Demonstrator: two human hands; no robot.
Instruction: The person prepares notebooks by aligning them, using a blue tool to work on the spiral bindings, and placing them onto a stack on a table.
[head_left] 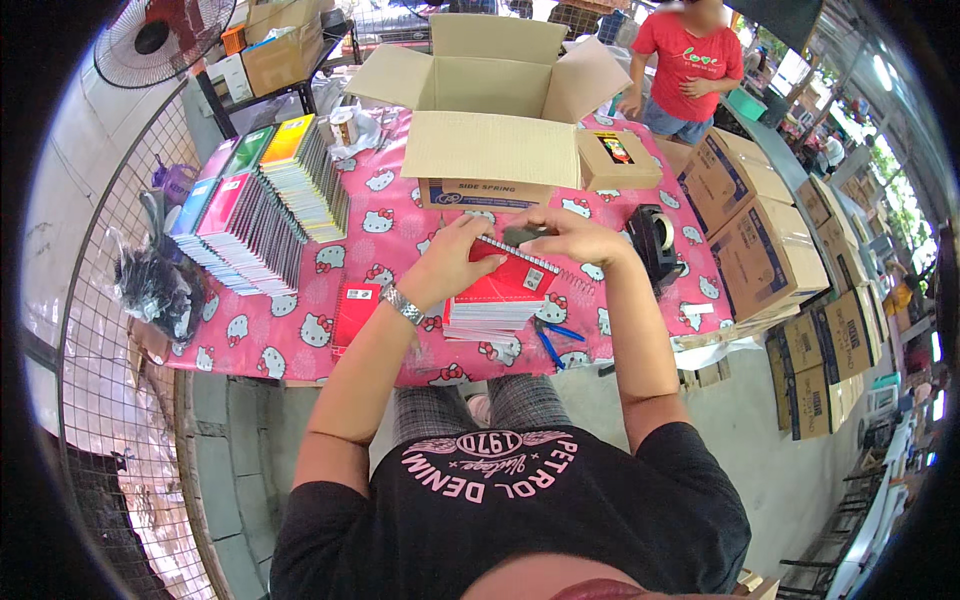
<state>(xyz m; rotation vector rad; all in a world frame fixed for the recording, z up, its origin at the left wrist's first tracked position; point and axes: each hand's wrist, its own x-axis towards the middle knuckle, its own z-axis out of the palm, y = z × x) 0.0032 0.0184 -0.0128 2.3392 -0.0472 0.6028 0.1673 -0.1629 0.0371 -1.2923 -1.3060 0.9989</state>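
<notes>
A red spiral notebook lies tilted on a stack of notebooks at the table's near side. My left hand grips its left part, with the thumb on the red cover. At the bound top edge, my right hand is closed, fingers curled by the wire coil. A small dark grey object shows at its fingertips; its kind is unclear. Loose spiral wire extends right of the notebook. Blue-handled pliers lie beside the stack. Another red notebook rests left of my left forearm.
An open carton stands at the back, beside a smaller closed box. Stacked colored notebooks fill the left side. A black tape dispenser sits on the right, near piled cartons. A person in red stands beyond the table.
</notes>
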